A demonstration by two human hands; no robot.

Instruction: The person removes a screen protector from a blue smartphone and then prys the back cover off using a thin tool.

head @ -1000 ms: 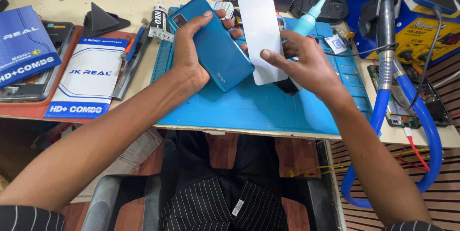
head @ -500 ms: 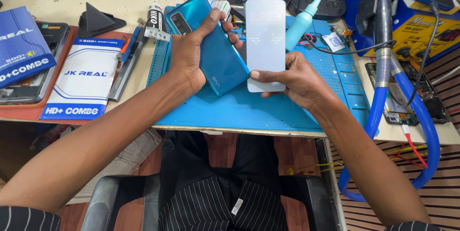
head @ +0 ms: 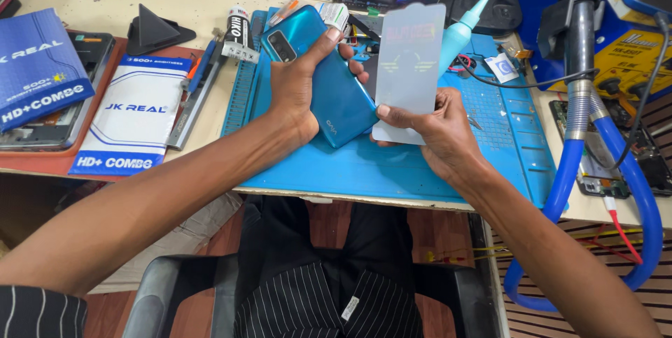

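Over the near edge of the blue repair mat (head: 420, 170), which covers the middle of the workbench (head: 140, 2), the person's two forearms reach in from below. The right hand (head: 437, 128) pinches the lower end of a translucent screen protector (head: 409, 65) between thumb and curled fingers, holding the sheet upright, its face toward the camera, just right of the phone. The left hand (head: 301, 89) is wrapped over a teal smartphone (head: 322, 75), thumb across the back, fingertips curling round the right edge. The phone is back-side up, camera cluster at its far left corner, and lies tilted, its lower corner against or just above the mat; which, cannot be told. The protector's left edge stands just beside the phone's right edge, nearly touching the left fingertips.

Left of the mat, a white and blue flat packet (head: 133, 114) lies on a red-brown tray, with a dark blue box (head: 35, 65) overlapping a dark device further left. Between the packet and the mat lie a metal ruler-like tool (head: 189, 114) and a blue-handled tool (head: 201, 65).

Farther back, a black wedge-shaped stand (head: 154, 30) sits on the bench, and a small black and white bottle (head: 238, 33) stands at the mat's far left corner. A teal dropper bottle (head: 462, 30) rises behind the protector. At the right, a blue hose (head: 623, 163) loops down from a metal pipe.
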